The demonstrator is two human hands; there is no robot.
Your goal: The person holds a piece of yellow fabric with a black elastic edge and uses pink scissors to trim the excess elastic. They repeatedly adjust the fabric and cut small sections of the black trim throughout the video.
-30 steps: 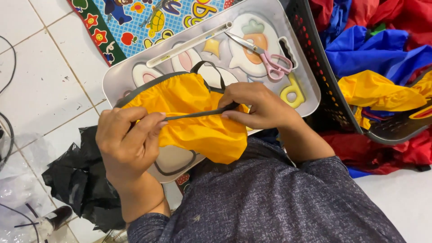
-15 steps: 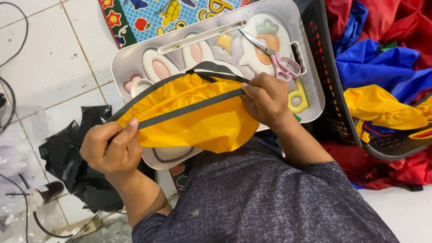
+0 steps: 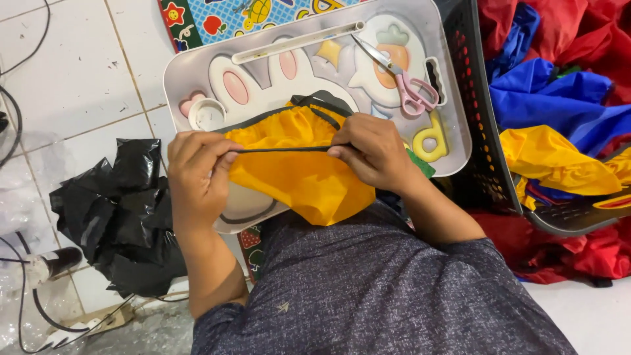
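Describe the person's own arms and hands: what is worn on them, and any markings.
Both arms are bare from the elbow down. The left hand and right hand wear no gloves, and no rings, watch or bracelet show. The sleeves belong to a dark grey heathered top with fine light flecks, and end near the elbows. The fingernails are short and unpainted. No tattoos or marks can be made out.

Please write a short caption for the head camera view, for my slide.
Left hand and right hand stretch a black cord across yellow fabric over a tray.
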